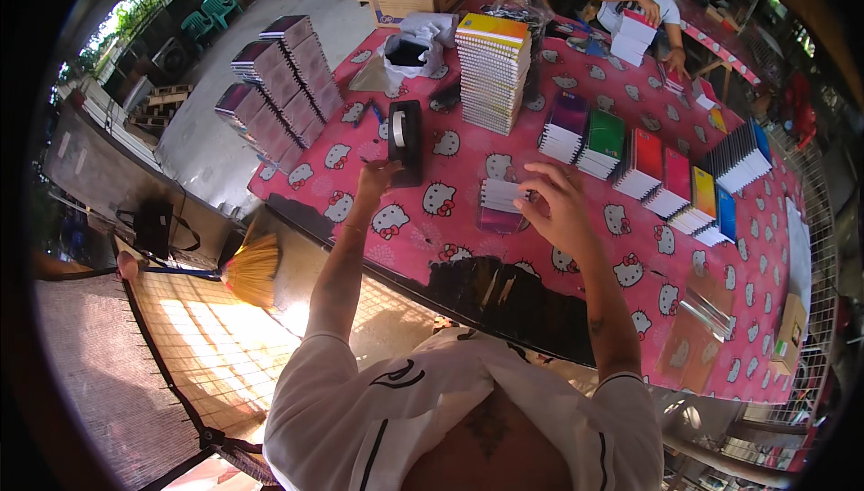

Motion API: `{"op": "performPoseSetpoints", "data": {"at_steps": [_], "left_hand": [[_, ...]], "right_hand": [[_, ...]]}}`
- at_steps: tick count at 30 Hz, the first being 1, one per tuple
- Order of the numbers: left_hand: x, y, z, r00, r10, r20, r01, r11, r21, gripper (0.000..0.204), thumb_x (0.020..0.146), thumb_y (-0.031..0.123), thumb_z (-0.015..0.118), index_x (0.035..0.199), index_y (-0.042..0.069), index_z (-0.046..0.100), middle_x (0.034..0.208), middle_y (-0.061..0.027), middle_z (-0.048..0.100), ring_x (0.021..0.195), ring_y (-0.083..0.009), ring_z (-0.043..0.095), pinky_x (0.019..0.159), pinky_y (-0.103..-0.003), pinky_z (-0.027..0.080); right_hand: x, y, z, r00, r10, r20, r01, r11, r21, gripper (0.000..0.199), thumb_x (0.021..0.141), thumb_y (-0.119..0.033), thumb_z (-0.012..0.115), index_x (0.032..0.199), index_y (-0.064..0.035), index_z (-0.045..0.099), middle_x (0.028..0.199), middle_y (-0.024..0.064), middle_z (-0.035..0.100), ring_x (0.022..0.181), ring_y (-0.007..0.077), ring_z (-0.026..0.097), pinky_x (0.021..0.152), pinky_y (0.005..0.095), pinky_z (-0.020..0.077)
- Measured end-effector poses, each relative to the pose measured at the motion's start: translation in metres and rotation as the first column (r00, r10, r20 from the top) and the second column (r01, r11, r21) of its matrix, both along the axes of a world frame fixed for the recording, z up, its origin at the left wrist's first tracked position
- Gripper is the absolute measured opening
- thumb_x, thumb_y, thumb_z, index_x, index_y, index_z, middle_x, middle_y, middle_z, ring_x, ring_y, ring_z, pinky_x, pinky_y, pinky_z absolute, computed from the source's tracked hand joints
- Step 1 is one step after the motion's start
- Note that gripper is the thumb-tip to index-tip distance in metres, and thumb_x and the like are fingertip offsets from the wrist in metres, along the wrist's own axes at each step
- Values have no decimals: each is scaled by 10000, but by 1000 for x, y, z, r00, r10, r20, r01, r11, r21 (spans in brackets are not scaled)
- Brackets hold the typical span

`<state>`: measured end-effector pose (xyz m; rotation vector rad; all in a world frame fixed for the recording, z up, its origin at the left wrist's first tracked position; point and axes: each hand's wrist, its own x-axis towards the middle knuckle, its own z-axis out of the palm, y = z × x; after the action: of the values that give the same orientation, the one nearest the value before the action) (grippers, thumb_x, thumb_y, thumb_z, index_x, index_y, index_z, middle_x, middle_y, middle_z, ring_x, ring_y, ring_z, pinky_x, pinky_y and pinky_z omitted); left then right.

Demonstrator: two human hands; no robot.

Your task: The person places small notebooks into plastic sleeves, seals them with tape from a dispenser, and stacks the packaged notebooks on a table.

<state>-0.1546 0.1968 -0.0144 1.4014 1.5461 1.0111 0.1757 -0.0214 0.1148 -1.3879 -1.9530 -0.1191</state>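
Many notebook stacks crowd a pink cartoon-print tablecloth outdoors.

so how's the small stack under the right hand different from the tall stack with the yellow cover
The small stack is only a few notebooks high and sits near the table's front edge; the tall stack is many times higher and stands farther back. The right hand has its fingers on the small stack, while nothing touches the tall stack. Both show white page edges and rest on the pink tablecloth.
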Motion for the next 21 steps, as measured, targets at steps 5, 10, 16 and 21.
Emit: {"op": "performPoseSetpoints", "data": {"at_steps": [5, 10, 16, 21], "left_hand": [[26, -10, -18, 913, -112, 393, 4, 964, 267, 158, 846, 115, 722, 967, 15, 740, 817, -27, 695, 709, -115, 608, 702, -267, 492], [-1, -22, -42, 917, 76, -392, 30, 966, 257, 132, 843, 133, 676, 945, 110, 757, 842, -164, 737, 766, -300, 726, 723, -395, 552], [43, -51, 69, 756, -633, -169, 642, 666, 379, 166, 887, 20, 674, 1035, 57, 738, 848, -80, 743, 782, -159, 723, 715, -306, 557], [103, -42, 88, 418, -908, -25, 841, 376, 389, 259, 882, 16, 718, 1135, 69, 731, 879, -42, 672, 824, -142, 626, 754, -309, 505]], "right_hand": [[-40, 15, 0, 988, -120, 97, 124, 992, -33, 387, 831, -378, 747, 1111, -117, 695, 1086, 34, 686, 1039, 253, 620, 942, 420, 380], [-58, 33, -23, 971, -172, 164, 177, 984, -15, 421, 819, -393, 753, 1126, -110, 697, 1028, 49, 711, 1020, 232, 645, 916, 417, 386], [-60, 25, -16, 956, -239, 172, 259, 960, -106, 431, 808, -394, 756, 1136, -118, 708, 999, 42, 720, 999, 228, 661, 916, 429, 381], [-67, 31, -15, 956, -224, 190, 254, 955, -154, 430, 793, -422, 761, 1102, -125, 725, 1005, 37, 712, 1015, 234, 650, 905, 426, 382]]}}
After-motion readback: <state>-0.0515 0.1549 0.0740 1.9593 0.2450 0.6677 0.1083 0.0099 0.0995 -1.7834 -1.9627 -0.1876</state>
